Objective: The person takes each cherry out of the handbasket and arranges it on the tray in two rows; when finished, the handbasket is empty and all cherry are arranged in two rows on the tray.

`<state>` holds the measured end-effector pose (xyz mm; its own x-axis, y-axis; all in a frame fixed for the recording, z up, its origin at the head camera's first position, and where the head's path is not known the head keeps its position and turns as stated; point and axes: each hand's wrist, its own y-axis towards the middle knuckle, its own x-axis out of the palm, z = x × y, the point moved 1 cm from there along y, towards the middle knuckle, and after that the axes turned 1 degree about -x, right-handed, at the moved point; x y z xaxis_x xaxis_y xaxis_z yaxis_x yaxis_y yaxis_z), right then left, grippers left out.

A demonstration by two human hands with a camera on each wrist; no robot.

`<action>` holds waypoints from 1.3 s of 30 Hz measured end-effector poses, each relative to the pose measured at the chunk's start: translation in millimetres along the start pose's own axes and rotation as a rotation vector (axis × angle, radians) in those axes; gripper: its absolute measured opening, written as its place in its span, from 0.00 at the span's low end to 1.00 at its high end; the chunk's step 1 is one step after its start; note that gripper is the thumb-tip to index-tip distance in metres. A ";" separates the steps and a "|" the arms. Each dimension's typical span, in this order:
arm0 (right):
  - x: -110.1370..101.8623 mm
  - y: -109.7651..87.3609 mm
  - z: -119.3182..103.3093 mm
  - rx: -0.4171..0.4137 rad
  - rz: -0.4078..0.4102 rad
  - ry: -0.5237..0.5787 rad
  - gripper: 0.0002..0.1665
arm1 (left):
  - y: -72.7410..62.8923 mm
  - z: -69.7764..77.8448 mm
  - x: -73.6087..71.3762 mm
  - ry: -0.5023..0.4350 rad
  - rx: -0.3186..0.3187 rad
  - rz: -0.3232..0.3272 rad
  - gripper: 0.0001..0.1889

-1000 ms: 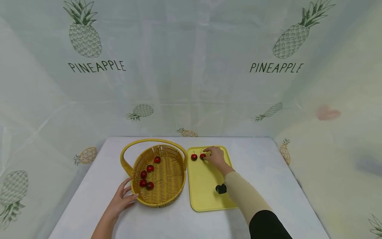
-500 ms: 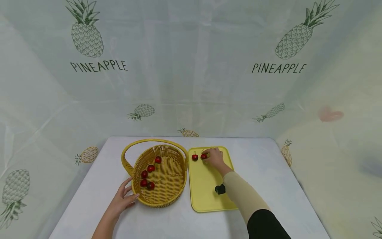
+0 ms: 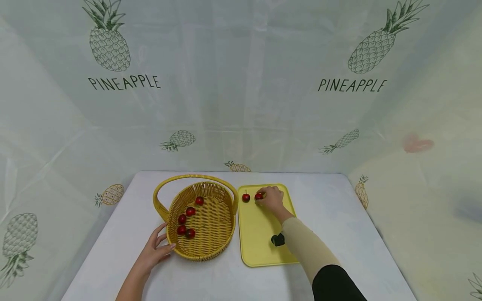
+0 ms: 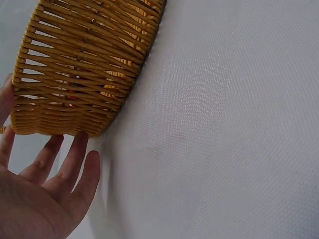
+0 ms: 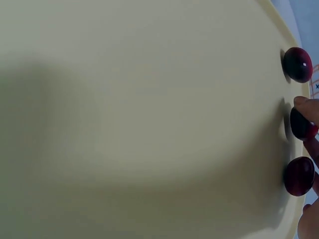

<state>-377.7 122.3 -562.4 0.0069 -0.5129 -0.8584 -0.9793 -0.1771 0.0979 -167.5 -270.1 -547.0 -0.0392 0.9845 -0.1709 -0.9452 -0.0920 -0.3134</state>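
My right hand point(image 3: 272, 198) is at the far end of a yellow tray point(image 3: 256, 242). Its thumb and a finger pinch a red cherry point(image 5: 301, 124), which also shows beside the fingertips in the head view. Another cherry point(image 3: 246, 197) lies left of it on the tray. In the right wrist view a further dark cherry point(image 5: 299, 176) sits close to the fingers; the hand hides it in the head view. My left hand point(image 3: 152, 249) touches the left side of a yellow wicker basket point(image 3: 214, 217), fingers extended along its wall point(image 4: 82, 59). Several cherries point(image 3: 190, 211) lie inside it, mostly on the left.
The basket's tall handle point(image 3: 193, 176) arches over its far side. Basket and tray stand nearly side by side on a white table point(image 3: 331, 209). A small black object point(image 3: 278, 239) shows at the right sleeve, over the tray. Behind the table hangs a pineapple-print cloth point(image 3: 241, 104).
The pinched cherry has shifted slightly to the right, away from the cherry on its left. My left hand and the basket keep their places; the head view has shifted slightly.
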 end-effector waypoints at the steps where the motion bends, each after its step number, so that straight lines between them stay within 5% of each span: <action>1: 0.1 -0.3 0.6 0.007 0.000 -0.002 0.17 | 0.5 -0.1 0.4 0.001 0.001 -0.003 0.46; 12: -6.7 -6.0 3.1 0.031 -0.007 0.009 0.19 | -1.2 1.2 3.0 -0.015 0.000 -0.012 0.44; 26: -40.2 -30.3 -0.8 -0.089 0.006 0.076 0.22 | -3.4 2.3 0.8 -0.006 -0.005 -0.023 0.45; 32: -48.6 -46.2 -12.9 -0.155 0.015 0.189 0.21 | -0.7 0.2 -1.7 0.002 -0.001 -0.033 0.46; 39: -50.3 -63.9 -35.6 -0.250 -0.085 0.358 0.22 | 0.0 1.0 -3.2 0.007 -0.002 -0.021 0.46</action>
<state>-308.2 129.5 -507.6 0.1983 -0.7382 -0.6447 -0.8936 -0.4064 0.1905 -167.7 -273.1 -545.6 -0.0168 0.9851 -0.1709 -0.9452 -0.0714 -0.3187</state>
